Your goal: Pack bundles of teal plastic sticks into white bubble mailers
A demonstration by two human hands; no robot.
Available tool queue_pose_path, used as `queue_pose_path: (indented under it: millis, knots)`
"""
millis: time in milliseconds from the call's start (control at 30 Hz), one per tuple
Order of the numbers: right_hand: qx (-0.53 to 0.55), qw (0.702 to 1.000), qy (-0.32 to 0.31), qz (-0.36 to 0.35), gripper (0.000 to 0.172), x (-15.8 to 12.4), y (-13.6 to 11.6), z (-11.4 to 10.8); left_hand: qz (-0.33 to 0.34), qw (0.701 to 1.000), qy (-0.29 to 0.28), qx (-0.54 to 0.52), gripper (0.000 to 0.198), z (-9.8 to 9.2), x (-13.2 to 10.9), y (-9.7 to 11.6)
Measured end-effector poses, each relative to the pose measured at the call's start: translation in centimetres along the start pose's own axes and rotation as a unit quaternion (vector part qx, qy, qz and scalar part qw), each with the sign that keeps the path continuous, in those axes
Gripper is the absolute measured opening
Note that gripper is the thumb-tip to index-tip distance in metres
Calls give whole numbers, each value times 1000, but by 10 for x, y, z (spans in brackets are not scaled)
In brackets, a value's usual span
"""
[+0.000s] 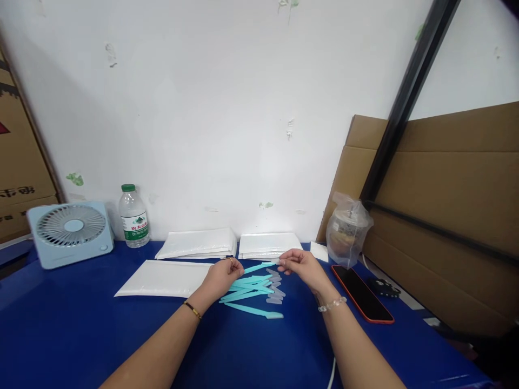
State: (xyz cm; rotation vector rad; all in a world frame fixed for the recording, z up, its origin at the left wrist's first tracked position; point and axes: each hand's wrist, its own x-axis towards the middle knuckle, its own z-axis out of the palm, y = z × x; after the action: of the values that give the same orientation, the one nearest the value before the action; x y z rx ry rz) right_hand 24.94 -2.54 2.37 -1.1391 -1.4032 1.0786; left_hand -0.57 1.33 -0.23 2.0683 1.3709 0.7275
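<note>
A teal eyebrow razor [258, 267] is pinched by its handle end in my left hand [222, 280]. At the razor's blade end, my right hand [303, 266] is closed with thumb and fingertips on a small clear cap, mostly hidden by the fingers. Below the hands lies a loose pile of teal razors [245, 292]. Several translucent caps [276, 296] are strewn at the pile's right side. One separate razor [251, 310] lies nearer to me, with a pale cover over its right end.
White padded mailers [162, 278] lie left of the pile, with mailer stacks [197, 243] [270, 245] along the wall. A blue fan [73, 232] and water bottle [134, 219] stand left. A phone [362, 294] and bagged cup [347, 229] are right, beside cardboard [450, 227].
</note>
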Motion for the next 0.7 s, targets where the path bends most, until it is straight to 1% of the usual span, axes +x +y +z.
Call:
queue_pose_path:
  millis: [100,167,233,367,433,633,700]
  knots:
    - [-12,1000,-22,-3,33,0,1,5,8,1000,-6,-9,26,0,-1,3]
    - [-23,999,-26,-4,32,-1,0,5,9,1000,-10,-13,27,-1,-1,5]
    - [-27,999,-20,-8,32,-1,-1,2,7,1000,-11,-17,28,-2,-2,5]
    - [-24,999,14,-17,33,-1,-4,-6,0,1000,-9,-26,29,-5,-3,4]
    - [-24,999,16,-21,33,-1,-4,-7,1,1000,-7,-29,28,-5,-3,4]
    - [-36,999,-21,-20,32,-3,-4,6,13,999,-21,-37,26,-6,-3,10]
    - [-49,997,-52,-5,31,-4,-5,9,16,999,-35,-22,26,-8,-7,15]
